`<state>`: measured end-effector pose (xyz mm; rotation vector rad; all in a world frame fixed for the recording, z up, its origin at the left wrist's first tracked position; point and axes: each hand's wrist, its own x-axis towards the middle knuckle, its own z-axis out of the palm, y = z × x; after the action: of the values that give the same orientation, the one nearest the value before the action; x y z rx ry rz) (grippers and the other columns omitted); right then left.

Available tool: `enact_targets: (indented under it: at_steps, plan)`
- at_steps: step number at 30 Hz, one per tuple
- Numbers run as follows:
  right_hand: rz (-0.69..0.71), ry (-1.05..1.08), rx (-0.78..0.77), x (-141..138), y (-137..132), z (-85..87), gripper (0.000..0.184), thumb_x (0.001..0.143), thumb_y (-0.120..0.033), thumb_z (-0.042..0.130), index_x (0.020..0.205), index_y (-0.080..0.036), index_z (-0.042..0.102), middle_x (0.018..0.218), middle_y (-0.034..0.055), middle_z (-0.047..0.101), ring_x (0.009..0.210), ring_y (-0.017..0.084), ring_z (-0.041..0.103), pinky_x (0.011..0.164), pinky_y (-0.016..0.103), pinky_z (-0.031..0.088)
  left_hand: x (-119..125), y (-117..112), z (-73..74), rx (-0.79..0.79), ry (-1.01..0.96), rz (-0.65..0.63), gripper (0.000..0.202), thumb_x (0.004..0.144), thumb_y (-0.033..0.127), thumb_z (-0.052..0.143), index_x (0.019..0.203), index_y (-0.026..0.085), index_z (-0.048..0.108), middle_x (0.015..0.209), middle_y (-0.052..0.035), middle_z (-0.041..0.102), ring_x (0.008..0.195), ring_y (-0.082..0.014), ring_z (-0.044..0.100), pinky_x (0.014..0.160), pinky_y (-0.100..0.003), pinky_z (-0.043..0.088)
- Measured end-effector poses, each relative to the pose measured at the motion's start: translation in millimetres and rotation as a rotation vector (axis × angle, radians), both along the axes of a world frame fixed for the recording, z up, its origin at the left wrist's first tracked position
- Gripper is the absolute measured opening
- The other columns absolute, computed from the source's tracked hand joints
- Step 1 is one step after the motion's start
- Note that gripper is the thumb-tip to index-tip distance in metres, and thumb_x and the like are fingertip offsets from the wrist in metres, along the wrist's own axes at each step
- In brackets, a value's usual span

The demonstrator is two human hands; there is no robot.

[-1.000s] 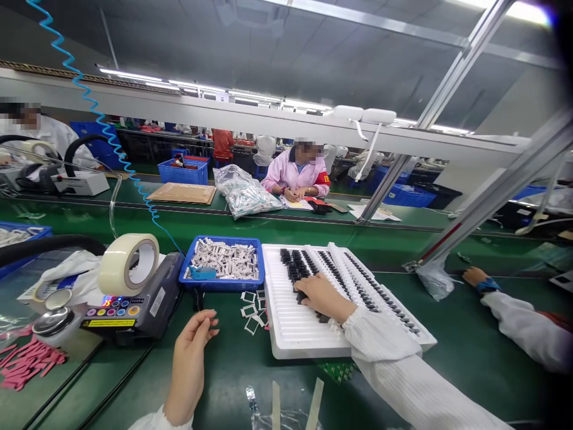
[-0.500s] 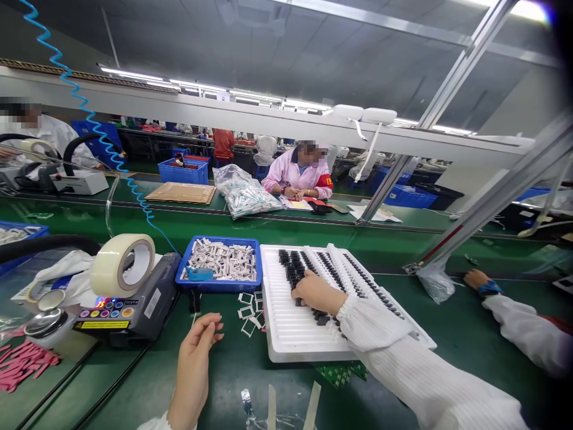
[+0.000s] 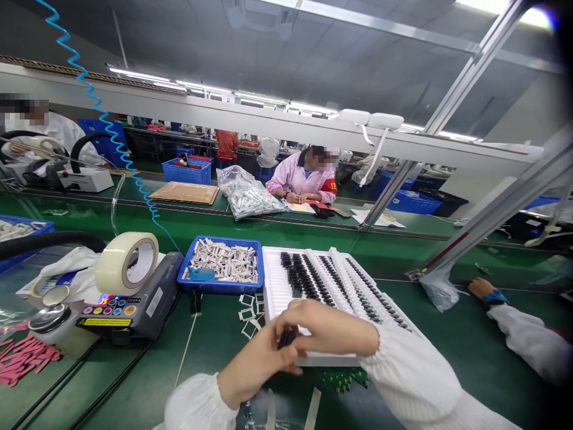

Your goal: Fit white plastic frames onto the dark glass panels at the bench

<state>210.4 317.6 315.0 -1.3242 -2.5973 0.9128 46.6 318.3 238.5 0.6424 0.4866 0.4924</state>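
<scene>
Here, close above the front edge of a white ribbed plastic tray (image 3: 271, 280): a small black component (image 3: 286, 338), pinched between the pressed-together fingertips of the left hand (image 3: 257, 361) and right hand (image 3: 333, 334), both wrists turned inward, apparently to steady so small a piece, its exact shape partly hidden by the fingers. Just behind, further black parts (image 3: 313, 286) set in tidy rows along the tray's ribs, presumably spaced for separate picking. To the left, a blue plastic bin (image 3: 219, 289) of white frames (image 3: 224, 263), some loose frames (image 3: 247, 313) on the green bench (image 3: 210, 352), and a tape dispenser (image 3: 147, 310) with its roll (image 3: 110, 266), all seemingly placed within easy reach.
</scene>
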Motion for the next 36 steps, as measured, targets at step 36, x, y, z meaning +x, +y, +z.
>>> enact_targets:
  at_steps: [36]
  plan:
    - [-0.07,-0.724,0.332,67,66,-106.5,0.027,0.079,-0.024,0.063,0.104,-0.018,0.058,0.085,0.0091,0.066,0.089,0.025,0.053,0.082,0.04,0.03,-20,4,-23.7,-0.654,-0.274,0.142,0.032,0.09,0.034,0.041,0.082,0.006,0.055,0.065,-0.0005,0.044,0.045,-0.0004,0.035,0.04,-0.009,0.027]
